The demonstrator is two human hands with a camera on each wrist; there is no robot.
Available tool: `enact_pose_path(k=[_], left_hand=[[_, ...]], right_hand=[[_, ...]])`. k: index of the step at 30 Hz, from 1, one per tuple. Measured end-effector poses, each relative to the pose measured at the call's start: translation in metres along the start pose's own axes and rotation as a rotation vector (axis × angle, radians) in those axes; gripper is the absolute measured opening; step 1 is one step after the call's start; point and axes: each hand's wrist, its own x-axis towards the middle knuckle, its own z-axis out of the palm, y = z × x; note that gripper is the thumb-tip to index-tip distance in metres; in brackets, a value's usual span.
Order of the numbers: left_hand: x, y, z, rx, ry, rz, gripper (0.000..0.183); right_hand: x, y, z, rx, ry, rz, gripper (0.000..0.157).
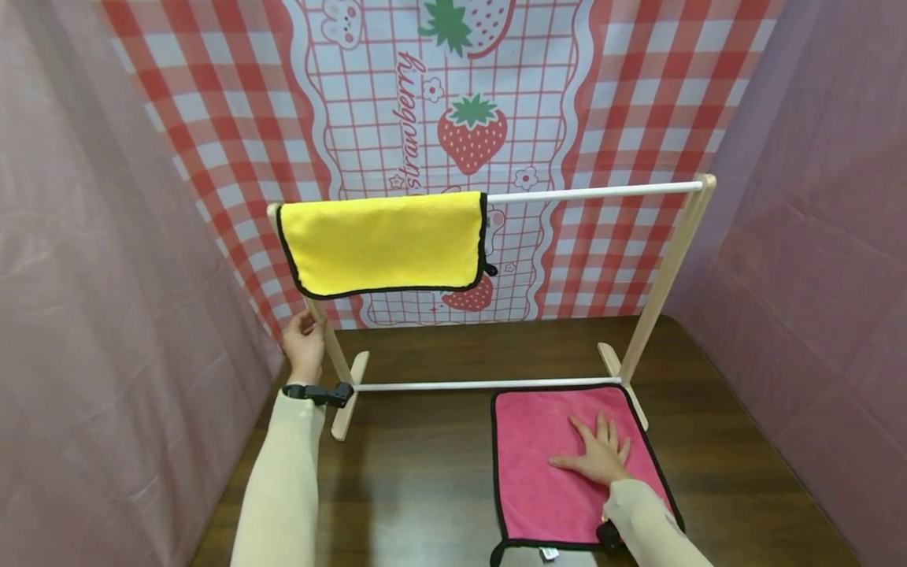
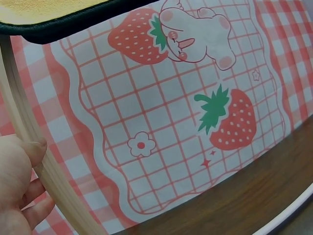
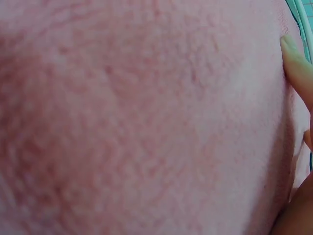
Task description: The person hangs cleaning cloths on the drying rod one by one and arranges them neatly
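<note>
My left hand [image 1: 303, 346] grips the left upright of a wooden drying rack [image 1: 664, 287], just beneath a yellow towel. In the left wrist view, the thumb [image 2: 35, 152] lies across the front of that wooden post [image 2: 63, 193], with fingers around its far side. The black-edged yellow towel [image 1: 383, 246] hangs over the left part of the top rail. Flat on the table, a pink towel [image 1: 534, 465] with black trim lies at the rack's right foot. My right hand [image 1: 598, 457] rests on it, fingers spread. The pink cloth [image 3: 146, 117] fills most of the right wrist view.
The rack's white top rail [image 1: 595, 193] is bare on its right half. A white lower bar [image 1: 439, 386] joins the feet near the dark wooden table [image 1: 418, 480]. Behind hangs a strawberry-print cloth [image 1: 623, 102]; pink curtains [image 1: 92, 315] stand at both sides.
</note>
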Motion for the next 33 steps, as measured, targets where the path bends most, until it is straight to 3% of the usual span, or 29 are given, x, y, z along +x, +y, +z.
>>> enact_pose_path(k=[5, 12, 22, 29, 33], left_hand=[[0.000, 0.000, 0.000, 0.014, -0.001, 0.010, 0.033], [0.001, 0.000, -0.002, 0.021, 0.005, 0.022, 0.033], [0.002, -0.001, -0.002, 0.018, 0.009, 0.043, 0.033], [0.002, -0.002, -0.002, 0.021, -0.001, 0.038, 0.033], [0.002, -0.001, -0.002, 0.027, -0.004, 0.030, 0.033]], right_hand=[[-0.003, -0.001, 0.000, 0.004, 0.050, -0.029, 0.094], [-0.003, -0.003, 0.004, 0.071, 0.169, -0.117, 0.056], [0.006, -0.005, 0.014, -0.016, 0.239, -0.160, 0.021], [0.009, -0.010, 0.016, 0.024, 0.249, -0.180, 0.013], [0.011, -0.011, 0.015, 0.042, 0.233, -0.177, 0.019]])
